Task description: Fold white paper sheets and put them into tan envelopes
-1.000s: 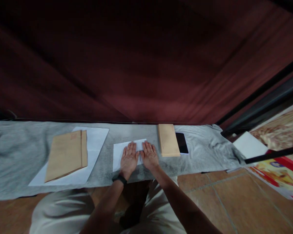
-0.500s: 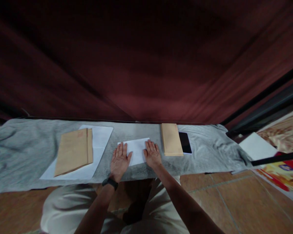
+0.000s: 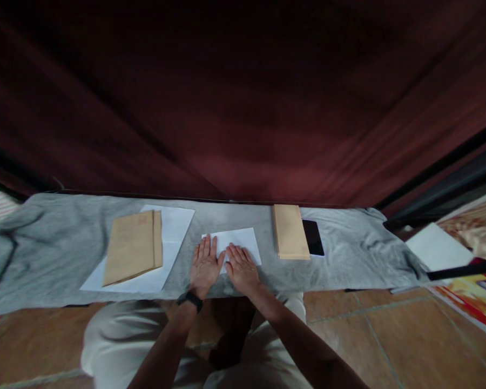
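A folded white sheet of paper [image 3: 238,240] lies on a grey cloth [image 3: 56,243] spread over the floor. My left hand [image 3: 204,266] rests flat on the sheet's near left part, fingers stretched out. My right hand [image 3: 240,268] lies flat beside it on the sheet's near edge, fingers out and touching the left hand. A black band is on my left wrist.
To the left a brown envelope [image 3: 133,246] lies on white sheets [image 3: 172,227]. To the right are a stack of narrow brown envelopes [image 3: 290,231] and a dark phone [image 3: 313,237]. A dark red curtain [image 3: 243,108] hangs behind. White paper [image 3: 437,247] and a colourful print [image 3: 476,294] lie far right.
Both hands, apart at the sheet's two sides half a second ago, have come together over its near edge. The view has shifted, so everything sits a little further right.
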Action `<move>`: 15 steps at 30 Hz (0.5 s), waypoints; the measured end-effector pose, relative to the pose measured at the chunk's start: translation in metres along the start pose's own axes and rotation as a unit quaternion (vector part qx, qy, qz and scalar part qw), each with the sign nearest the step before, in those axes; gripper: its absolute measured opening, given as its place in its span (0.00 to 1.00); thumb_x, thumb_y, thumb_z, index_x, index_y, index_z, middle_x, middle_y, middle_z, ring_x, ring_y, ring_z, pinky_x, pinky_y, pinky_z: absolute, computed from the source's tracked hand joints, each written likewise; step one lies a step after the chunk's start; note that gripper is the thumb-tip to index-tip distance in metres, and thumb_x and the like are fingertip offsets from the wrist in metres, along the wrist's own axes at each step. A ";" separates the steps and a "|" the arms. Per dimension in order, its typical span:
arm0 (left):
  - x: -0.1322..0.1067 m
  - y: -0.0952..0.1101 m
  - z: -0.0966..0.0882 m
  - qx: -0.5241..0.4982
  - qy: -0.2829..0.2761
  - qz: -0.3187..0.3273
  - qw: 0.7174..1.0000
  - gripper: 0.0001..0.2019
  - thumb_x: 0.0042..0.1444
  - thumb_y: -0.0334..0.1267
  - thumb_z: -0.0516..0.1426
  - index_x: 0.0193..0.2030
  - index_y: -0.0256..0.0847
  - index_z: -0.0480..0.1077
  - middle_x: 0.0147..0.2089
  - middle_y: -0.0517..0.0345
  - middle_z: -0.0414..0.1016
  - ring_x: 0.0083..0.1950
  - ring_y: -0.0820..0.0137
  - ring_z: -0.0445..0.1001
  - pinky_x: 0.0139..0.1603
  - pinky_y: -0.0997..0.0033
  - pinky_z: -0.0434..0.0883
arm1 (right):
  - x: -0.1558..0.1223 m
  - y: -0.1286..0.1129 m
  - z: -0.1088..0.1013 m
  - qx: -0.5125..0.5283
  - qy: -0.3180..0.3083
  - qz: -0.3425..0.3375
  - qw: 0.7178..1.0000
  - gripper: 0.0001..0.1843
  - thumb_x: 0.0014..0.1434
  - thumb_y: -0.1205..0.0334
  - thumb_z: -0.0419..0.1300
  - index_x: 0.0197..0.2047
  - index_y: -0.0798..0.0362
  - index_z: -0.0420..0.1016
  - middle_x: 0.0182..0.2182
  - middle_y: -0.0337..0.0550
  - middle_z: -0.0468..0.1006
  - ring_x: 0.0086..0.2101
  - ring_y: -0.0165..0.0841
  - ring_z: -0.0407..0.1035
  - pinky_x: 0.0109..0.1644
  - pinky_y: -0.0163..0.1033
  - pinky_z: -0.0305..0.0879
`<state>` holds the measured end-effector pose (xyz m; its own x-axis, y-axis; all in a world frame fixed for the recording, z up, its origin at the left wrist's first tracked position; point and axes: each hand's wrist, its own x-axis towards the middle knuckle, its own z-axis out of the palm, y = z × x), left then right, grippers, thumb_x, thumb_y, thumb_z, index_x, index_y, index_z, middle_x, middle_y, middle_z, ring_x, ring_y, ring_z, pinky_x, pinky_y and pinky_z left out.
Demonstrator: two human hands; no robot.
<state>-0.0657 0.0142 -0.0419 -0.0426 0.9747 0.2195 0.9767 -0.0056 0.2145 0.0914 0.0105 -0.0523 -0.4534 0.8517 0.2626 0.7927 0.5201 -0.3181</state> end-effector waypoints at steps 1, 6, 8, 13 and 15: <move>0.000 0.000 0.001 0.002 0.002 0.000 1.000 0.34 0.69 0.51 0.42 0.74 0.30 0.54 0.76 0.36 0.51 0.77 0.52 0.49 0.74 0.46 0.51 | 0.003 0.003 -0.002 -0.003 -0.003 0.004 1.000 0.28 0.73 0.55 0.48 0.72 0.54 0.58 0.70 0.47 0.60 0.69 0.38 0.55 0.73 0.51 0.48; 0.000 0.000 0.001 -0.001 0.007 -0.003 1.000 0.33 0.69 0.51 0.42 0.74 0.31 0.54 0.76 0.38 0.51 0.77 0.52 0.49 0.74 0.46 0.51 | 0.025 0.016 -0.009 -0.015 -0.032 0.030 0.999 0.28 0.74 0.52 0.47 0.73 0.52 0.58 0.71 0.44 0.58 0.70 0.41 0.53 0.74 0.52 0.45; 0.000 0.000 0.000 -0.008 0.004 -0.006 1.000 0.33 0.68 0.51 0.43 0.74 0.31 0.55 0.76 0.38 0.51 0.77 0.52 0.49 0.75 0.46 0.50 | 0.031 0.019 -0.009 -0.019 -0.041 0.042 0.998 0.29 0.73 0.51 0.48 0.72 0.50 0.59 0.72 0.44 0.57 0.70 0.42 0.52 0.74 0.53 0.44; -0.001 0.001 -0.001 -0.014 0.003 -0.006 1.000 0.33 0.69 0.50 0.43 0.74 0.32 0.54 0.76 0.39 0.51 0.77 0.52 0.49 0.75 0.45 0.50 | 0.040 0.028 -0.011 -0.038 -0.045 0.066 0.996 0.29 0.72 0.50 0.49 0.73 0.47 0.58 0.73 0.43 0.54 0.70 0.43 0.51 0.74 0.54 0.43; -0.001 0.001 -0.001 -0.010 0.004 -0.005 1.000 0.33 0.69 0.51 0.42 0.74 0.32 0.54 0.76 0.38 0.51 0.77 0.52 0.49 0.75 0.45 0.50 | 0.043 0.033 -0.012 -0.044 -0.042 0.078 0.995 0.30 0.72 0.49 0.50 0.73 0.47 0.58 0.73 0.45 0.54 0.70 0.44 0.51 0.73 0.54 0.44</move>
<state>-0.0653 0.0133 -0.0405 -0.0538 0.9731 0.2239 0.9720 -0.0003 0.2350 0.1031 0.0632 -0.0405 -0.3506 0.9263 0.1384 0.8872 0.3758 -0.2678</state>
